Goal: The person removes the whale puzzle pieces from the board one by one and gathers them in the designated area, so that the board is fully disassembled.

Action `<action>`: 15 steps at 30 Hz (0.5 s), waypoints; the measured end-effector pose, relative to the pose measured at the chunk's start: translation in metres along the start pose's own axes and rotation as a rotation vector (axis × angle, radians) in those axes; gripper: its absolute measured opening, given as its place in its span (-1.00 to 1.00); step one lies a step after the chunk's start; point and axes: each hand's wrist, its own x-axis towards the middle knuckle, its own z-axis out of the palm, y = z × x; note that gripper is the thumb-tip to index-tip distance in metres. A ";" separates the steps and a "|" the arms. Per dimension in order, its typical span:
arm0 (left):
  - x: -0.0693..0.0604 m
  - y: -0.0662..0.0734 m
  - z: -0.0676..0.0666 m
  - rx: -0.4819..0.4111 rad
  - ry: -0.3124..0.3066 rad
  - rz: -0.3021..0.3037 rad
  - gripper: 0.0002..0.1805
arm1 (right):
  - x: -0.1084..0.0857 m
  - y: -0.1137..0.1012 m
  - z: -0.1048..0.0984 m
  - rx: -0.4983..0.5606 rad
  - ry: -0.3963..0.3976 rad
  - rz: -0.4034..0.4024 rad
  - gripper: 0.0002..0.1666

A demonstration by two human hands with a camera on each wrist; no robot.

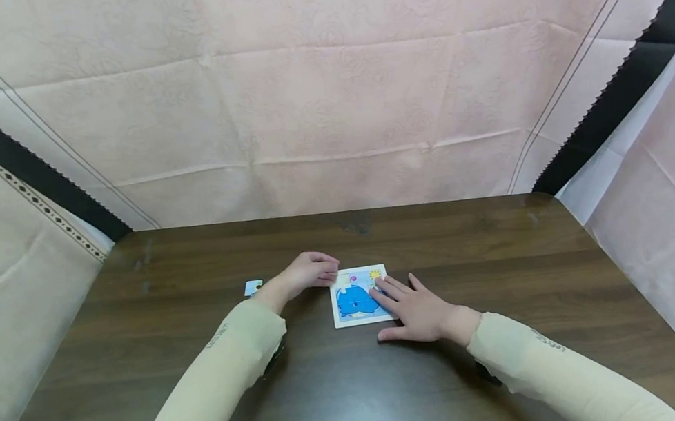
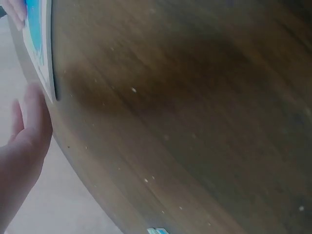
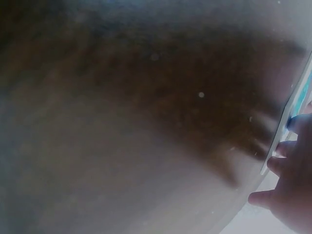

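Note:
A small picture puzzle (image 1: 356,301) with a blue whale and a white border lies flat on the table. At its upper left corner is my left hand (image 1: 314,270), fingers loosely bent, with the fingertips at the border. No piece shows in those fingers, though the head view partly hides their undersides. My right hand (image 1: 414,309) is spread over the puzzle's right side, fingertips resting on it and thumb out on the table. A small blue and white puzzle piece (image 1: 252,287) lies left of the puzzle, partly behind the left forearm. The left wrist view catches the puzzle's edge (image 2: 48,53).
The brown wooden table (image 1: 358,389) extends around the puzzle on all sides. Pale cloth (image 1: 326,114) hangs behind its far edge and along both sides, with dark strips at the corners.

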 end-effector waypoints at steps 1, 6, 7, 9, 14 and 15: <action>0.000 0.000 0.001 -0.003 -0.011 -0.003 -0.59 | 0.000 0.000 0.000 0.000 0.000 -0.001 0.00; 0.000 0.002 0.004 -0.009 -0.073 -0.022 -0.57 | 0.000 -0.001 -0.003 0.000 -0.007 -0.004 0.00; 0.000 0.002 0.004 -0.007 -0.085 -0.024 -0.57 | 0.000 -0.001 -0.003 0.004 -0.004 -0.007 0.00; -0.001 0.003 0.005 0.005 -0.105 -0.027 -0.55 | 0.000 -0.001 -0.003 0.004 -0.004 -0.012 0.00; -0.003 0.006 0.005 0.014 -0.137 -0.039 -0.53 | -0.001 0.001 -0.001 0.002 0.000 -0.028 0.02; -0.003 0.007 0.005 0.011 -0.141 -0.042 -0.52 | -0.001 0.001 -0.002 0.006 0.001 -0.029 0.02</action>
